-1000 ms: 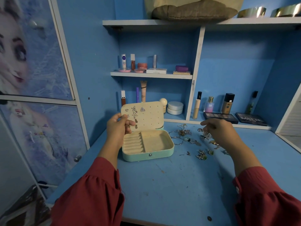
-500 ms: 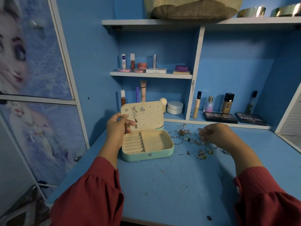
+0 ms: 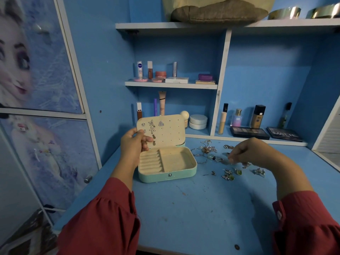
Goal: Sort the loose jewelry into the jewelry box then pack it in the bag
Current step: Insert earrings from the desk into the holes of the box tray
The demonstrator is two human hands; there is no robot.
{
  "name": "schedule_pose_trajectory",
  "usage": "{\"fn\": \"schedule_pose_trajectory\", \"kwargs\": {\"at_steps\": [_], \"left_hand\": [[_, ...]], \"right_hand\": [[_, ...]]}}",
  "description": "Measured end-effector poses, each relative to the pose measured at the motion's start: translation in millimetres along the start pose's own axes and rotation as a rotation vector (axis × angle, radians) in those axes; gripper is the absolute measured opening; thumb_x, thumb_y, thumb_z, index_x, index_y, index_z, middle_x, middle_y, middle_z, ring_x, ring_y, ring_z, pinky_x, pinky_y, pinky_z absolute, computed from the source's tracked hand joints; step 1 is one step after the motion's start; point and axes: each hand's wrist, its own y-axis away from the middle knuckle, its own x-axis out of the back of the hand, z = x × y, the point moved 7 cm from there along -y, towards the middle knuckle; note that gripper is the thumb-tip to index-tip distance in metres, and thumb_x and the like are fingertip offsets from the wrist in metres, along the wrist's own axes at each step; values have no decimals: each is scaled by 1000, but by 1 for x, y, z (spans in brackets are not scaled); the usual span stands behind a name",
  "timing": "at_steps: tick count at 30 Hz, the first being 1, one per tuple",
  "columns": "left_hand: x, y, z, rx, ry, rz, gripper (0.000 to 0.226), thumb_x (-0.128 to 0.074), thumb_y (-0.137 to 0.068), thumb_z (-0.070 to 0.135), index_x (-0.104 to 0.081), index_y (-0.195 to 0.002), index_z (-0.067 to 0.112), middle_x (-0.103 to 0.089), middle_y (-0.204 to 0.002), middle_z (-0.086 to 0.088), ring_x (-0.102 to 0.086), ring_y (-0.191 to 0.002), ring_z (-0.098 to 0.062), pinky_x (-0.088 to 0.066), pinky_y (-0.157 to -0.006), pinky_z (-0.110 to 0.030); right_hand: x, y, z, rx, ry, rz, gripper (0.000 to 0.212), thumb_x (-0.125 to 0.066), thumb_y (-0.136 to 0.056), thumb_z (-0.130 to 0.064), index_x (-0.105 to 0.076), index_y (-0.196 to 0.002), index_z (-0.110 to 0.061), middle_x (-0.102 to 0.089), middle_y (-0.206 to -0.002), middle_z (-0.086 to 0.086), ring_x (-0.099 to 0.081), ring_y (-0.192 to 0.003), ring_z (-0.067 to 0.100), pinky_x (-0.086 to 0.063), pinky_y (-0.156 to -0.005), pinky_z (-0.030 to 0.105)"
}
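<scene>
I note my left hand (image 3: 135,142) gripping the open jewelry box (image 3: 166,162) lid at frame centre, my right hand (image 3: 252,151) pinching among loose jewelry (image 3: 227,173) on the blue desk (image 3: 193,208).

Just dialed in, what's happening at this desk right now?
A person is sorting jewelry. The left hand holds up the lid of the open jewelry box, where several earrings are already pinned. The right hand is curled over the loose jewelry pile on the desk, apparently pinching a small piece. The tray compartments look empty.
</scene>
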Motion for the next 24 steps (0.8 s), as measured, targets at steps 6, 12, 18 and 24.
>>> {"fn": "schedule_pose_trajectory", "kwargs": {"at_steps": [6, 12, 18, 24], "left_hand": [[0, 1, 1, -5, -15, 0, 28, -48, -99, 13, -54, -124, 1, -68, -68, -11, -41, -37, -8, -41, -39, -21], [0, 1, 1, -2, -4, 2, 32, -48, -99, 13, -51, -128, 0, -68, -65, -8, -40, -36, -8, -41, -38, -20], [0, 1, 1, -7, -12, 2, 34, -48, -99, 13, -49, -130, 0, -68, -66, -9, -42, -36, -8, -42, -39, -20], [-1, 3, 3, -7, -17, -3, 32, -48, -99, 13, -50, -129, 1, -68, -67, -9, -41, -36, -7, -43, -40, -20]], "right_hand": [[-10, 2, 19, -143, 99, -183, 20, -76, -74, -3, -75, -80, -22, -73, -83, 2, -61, -76, 16, -52, -60, 26], [-17, -3, 16, -122, 86, -170, 18, -76, -74, 0, -74, -79, -17, -73, -83, 6, -62, -73, 16, -49, -53, 20], [-27, -9, 0, -40, 131, -128, 15, -74, -78, -7, -75, -77, -22, -72, -80, -2, -59, -71, 10, -47, -53, 18], [-22, -9, -9, 39, 75, -23, 12, -72, -80, -12, -73, -77, -23, -70, -72, -10, -62, -69, 5, -43, -57, 15]]}}
